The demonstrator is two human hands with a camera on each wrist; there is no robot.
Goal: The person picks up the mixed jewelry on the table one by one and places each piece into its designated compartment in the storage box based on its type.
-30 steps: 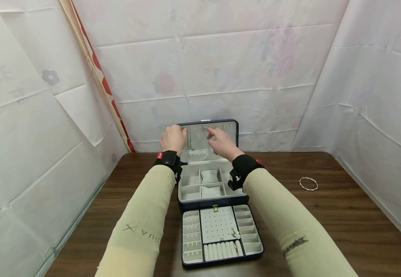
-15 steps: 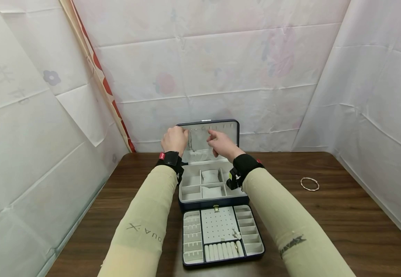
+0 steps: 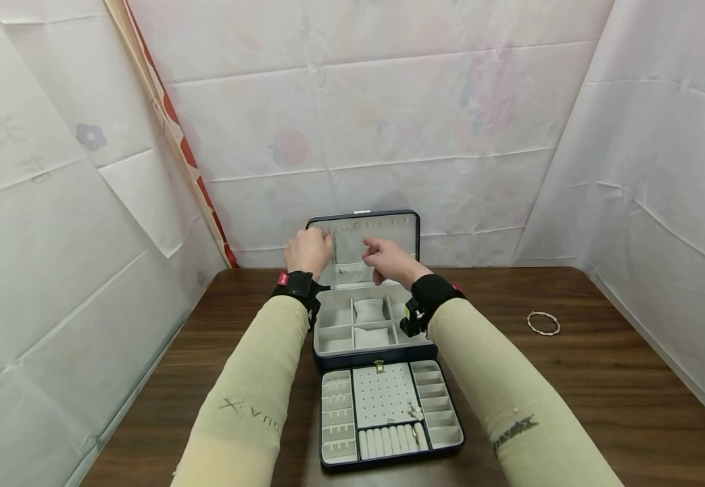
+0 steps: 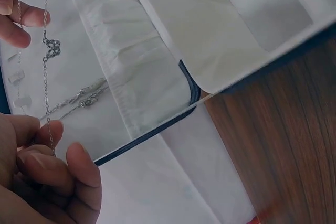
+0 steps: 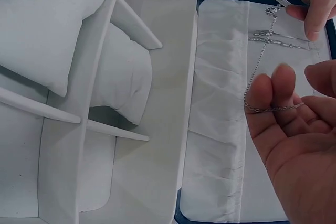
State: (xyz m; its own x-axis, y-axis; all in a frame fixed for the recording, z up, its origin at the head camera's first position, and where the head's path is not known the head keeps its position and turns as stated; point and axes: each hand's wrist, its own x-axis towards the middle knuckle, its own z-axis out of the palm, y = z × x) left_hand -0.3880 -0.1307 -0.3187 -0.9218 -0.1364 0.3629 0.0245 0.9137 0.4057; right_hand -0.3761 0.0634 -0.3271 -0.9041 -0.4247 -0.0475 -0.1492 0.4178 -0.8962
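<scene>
A fine silver necklace (image 4: 52,49) with a small openwork pendant stretches between my two hands, in front of the raised lid (image 3: 350,247) of a navy jewelry box. My left hand (image 3: 307,252) pinches one part of its chain by the lid's left side. Over the curled fingers of my right hand (image 5: 286,129) runs another stretch of chain; the thumb stands apart from the fingertips. Behind the necklace, silver chains (image 5: 281,40) hang inside the lid, their lower ends near the gathered pocket (image 5: 215,108). In the head view the necklace is too fine to follow.
The box base (image 3: 334,345) has compartments with white cushions (image 3: 369,310). In front lies a jewelry tray (image 3: 335,456) with earrings (image 3: 414,410) and a ring (image 3: 415,435) in the ring rolls. A bangle (image 3: 543,323) lies right on the wooden table (image 3: 498,291).
Both hands have come down a little in front of the lid, so more of its hook row shows above them. The box, tray and bangle stay in place.
</scene>
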